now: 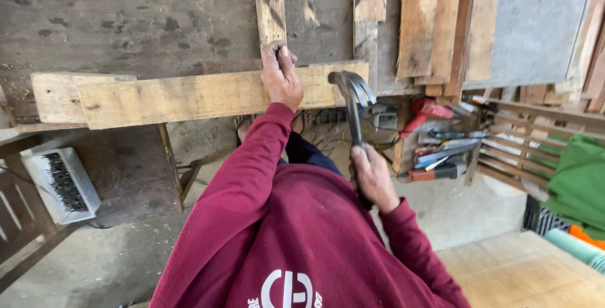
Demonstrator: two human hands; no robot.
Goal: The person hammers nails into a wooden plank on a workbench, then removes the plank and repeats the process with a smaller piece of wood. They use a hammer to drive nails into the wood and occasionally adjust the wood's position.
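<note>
Head view: nearest the camera, the right hand (373, 179) is wrapped around the handle of a raised claw hammer (351, 103). Beyond it, the left hand (281, 76) pinches at the joint of the horizontal plank (189, 97) and upright slat (270, 5). A glancing blow could strike those fingers, since they lie just beside the hammer head.

A woodworking workshop: rough planks (435, 24) lean behind the workbench (126, 24), hand tools (441, 147) piled right of it.

Stacked planks (435, 24) crowd probably open space rightward.
</note>
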